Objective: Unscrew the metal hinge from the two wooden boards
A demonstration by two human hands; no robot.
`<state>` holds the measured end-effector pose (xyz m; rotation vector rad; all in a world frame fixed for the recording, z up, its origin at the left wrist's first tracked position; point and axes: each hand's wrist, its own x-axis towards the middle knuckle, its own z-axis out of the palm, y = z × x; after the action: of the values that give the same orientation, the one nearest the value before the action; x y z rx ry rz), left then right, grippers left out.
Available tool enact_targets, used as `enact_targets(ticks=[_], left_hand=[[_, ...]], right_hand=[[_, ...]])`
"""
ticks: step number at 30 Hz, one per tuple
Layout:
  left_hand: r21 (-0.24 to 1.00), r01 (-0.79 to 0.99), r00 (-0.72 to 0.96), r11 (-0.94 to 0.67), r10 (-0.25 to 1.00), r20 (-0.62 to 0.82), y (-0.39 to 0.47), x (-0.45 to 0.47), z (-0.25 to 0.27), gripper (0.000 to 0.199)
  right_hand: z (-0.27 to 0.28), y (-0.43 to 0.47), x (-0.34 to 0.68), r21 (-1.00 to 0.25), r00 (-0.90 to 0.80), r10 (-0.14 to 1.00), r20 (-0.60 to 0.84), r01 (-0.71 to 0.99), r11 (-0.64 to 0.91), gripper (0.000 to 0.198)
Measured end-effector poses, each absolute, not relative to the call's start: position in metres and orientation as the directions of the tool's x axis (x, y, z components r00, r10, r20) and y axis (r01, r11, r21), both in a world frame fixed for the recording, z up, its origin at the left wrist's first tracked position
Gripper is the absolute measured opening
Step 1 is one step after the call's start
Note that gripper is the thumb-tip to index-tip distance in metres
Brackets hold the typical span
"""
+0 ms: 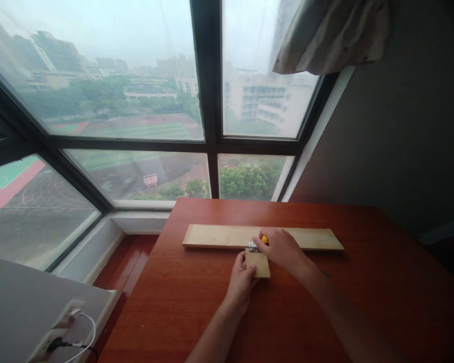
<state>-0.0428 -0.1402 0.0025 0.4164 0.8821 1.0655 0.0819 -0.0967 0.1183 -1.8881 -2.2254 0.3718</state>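
Note:
My left hand (242, 282) grips a small square piece of pale wood (258, 264) by its left and lower edges, thumb on top. At its far edge sits a small silver metal hinge (253, 247), close to the near edge of a long pale wooden board (219, 236). My right hand (282, 247) is closed around a yellow-handled tool (264, 239) just above the hinge. Most of that tool is hidden by the fingers, so its tip cannot be made out. The long board lies crosswise on the table, partly behind my right hand.
A reddish-brown wooden table (174, 302) bears the boards. Behind it are large dark-framed windows (212, 146), with a gathered curtain (333, 35) at upper right. At lower left, a white cable (93, 327) and a black plug (55, 345) are at a wall socket.

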Motion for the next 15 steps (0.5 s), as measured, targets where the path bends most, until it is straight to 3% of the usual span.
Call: enact_targets(ticks=[2,3,15], left_hand=[[0.672,-0.589,0.203,0.449,0.887,-0.414,-0.140,-0.043,0.003,0.051],[0.669,-0.594,0.203,0.447,0.888,-0.412,-0.140,-0.043,0.003,0.051],[0.659,-0.608,0.191,0.444,0.887,-0.421,-0.142,-0.042,0.004,0.052]], right_hand=[[0.105,-0.095,0.074,-0.135,-0.167,0.977,-0.133,0.980,0.149,0.038],[0.099,-0.094,0.070,-0.115,-0.170,0.974,-0.153,0.981,0.153,0.040],[0.083,-0.094,0.056,-0.073,-0.175,0.962,-0.208,0.984,0.164,0.026]])
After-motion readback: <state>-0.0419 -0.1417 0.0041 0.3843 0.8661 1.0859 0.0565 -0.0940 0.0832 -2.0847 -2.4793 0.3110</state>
